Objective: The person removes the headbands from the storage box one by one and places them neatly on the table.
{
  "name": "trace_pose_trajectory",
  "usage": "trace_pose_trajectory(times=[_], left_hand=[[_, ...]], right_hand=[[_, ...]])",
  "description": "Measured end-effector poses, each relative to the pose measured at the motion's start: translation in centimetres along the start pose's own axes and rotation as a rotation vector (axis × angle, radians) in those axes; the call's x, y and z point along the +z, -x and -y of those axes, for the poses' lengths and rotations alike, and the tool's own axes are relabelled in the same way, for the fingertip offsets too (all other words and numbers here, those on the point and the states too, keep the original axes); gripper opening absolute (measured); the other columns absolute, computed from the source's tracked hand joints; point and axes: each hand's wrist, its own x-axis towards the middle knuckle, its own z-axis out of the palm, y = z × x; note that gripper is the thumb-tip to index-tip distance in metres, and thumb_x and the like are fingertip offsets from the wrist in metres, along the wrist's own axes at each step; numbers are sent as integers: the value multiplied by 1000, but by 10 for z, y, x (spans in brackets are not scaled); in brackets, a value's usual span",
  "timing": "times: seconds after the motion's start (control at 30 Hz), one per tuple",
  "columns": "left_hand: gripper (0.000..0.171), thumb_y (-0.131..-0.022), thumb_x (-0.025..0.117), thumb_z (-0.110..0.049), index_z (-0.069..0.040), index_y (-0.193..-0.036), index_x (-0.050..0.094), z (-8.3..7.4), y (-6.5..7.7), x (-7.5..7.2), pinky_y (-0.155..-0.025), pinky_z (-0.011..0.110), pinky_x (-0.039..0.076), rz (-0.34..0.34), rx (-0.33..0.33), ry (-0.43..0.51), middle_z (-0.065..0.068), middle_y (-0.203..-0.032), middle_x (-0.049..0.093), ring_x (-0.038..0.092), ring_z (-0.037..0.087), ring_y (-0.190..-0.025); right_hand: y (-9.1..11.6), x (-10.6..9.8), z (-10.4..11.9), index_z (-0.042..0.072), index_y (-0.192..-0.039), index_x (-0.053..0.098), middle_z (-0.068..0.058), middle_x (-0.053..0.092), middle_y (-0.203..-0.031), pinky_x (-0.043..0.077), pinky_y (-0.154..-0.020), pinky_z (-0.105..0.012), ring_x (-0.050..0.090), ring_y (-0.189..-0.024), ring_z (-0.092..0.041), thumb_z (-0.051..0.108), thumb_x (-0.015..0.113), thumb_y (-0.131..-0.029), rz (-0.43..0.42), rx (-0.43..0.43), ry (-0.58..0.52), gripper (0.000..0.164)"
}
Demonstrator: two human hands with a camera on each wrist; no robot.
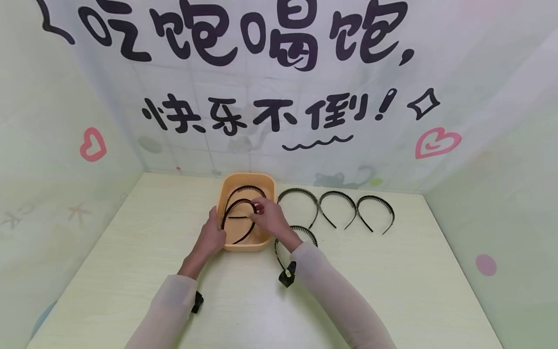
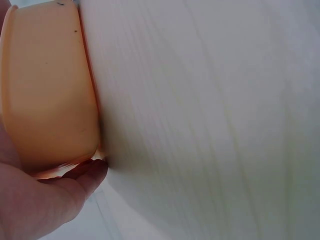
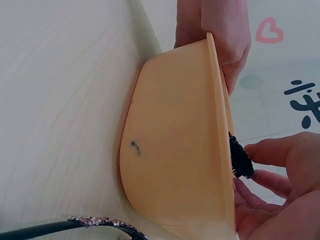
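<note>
Inside orange tub (image 1: 249, 247), pinched headband (image 1: 239, 200) (partly covered)

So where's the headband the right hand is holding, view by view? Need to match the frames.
Head: headband just left of and below centre, pinched in the right hand.
Left wrist: not in it.
Right wrist: right of and below centre, a black toothed piece at the bin's rim.
Shared landmark: the orange bin, in all three.

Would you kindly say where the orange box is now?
In the head view, the orange box sits left of the loose headbands, the left hand gripping its left side and the right hand over its right rim.
</note>
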Motion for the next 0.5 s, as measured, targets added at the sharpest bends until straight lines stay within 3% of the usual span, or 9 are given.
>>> trace_pose_trajectory(times=[0.2,0.5], left_hand=[[78,-84,34,9,0,-155,4,-1,1,0,-105,58,38,11,-24,17,36,-151,32,42,46,-133],[77,-87,33,10,0,-156,1,-3,0,0,-101,56,43,25,-49,7,35,-154,27,44,45,-133]], right_hand=[[2,1,1,5,-127,64,-15,71,-109,53,-65,-28,69,-89,-25,9,70,-89,-39,3,4,39],[1,-3,0,3,-113,71,-11,74,-104,52,-63,-24,72,-85,-22,5,67,-89,-171,15,-61,24]])
